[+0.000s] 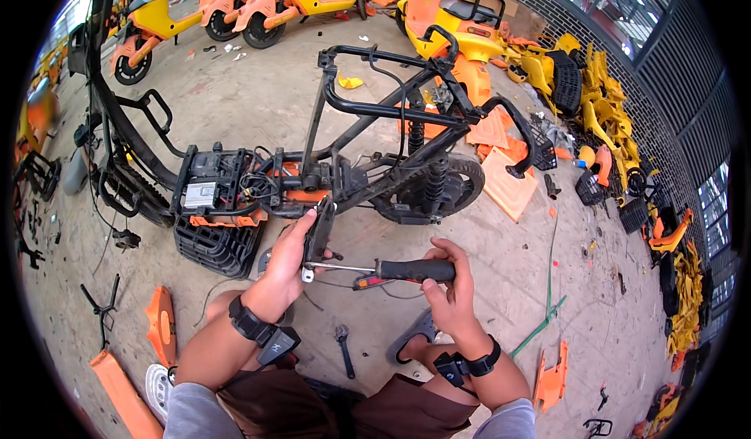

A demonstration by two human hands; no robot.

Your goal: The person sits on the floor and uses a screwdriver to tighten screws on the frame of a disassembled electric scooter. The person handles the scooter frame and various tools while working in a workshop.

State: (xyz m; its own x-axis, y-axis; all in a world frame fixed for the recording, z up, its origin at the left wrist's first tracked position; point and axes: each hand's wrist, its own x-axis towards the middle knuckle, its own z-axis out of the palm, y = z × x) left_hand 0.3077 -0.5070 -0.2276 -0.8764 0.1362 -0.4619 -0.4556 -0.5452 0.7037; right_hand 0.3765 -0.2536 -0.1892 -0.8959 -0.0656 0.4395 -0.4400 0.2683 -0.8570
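Note:
My left hand (283, 261) is closed around a narrow black bracket-like part (319, 234), held upright in front of the scooter frame. In my right hand (454, 297) is a screwdriver (415, 270), gripped by its thick black handle. Its metal shaft points left, and the tip meets the lower end of the black part, beside a small shiny metal end (308, 275). Just under the handle shows a red and black piece (366, 282) that I cannot make out. Beyond my hands stands a stripped black scooter frame (375, 197) with its rear wheel (461, 189) on.
An adjustable wrench (344, 351) lies on the floor between my feet. Orange panels (160, 326) lie at left, another orange piece (551, 375) at right. A black crate (215, 245) sits by the frame. Yellow scooters (289, 5) stand behind; yellow parts (602, 111) are heaped along the wall.

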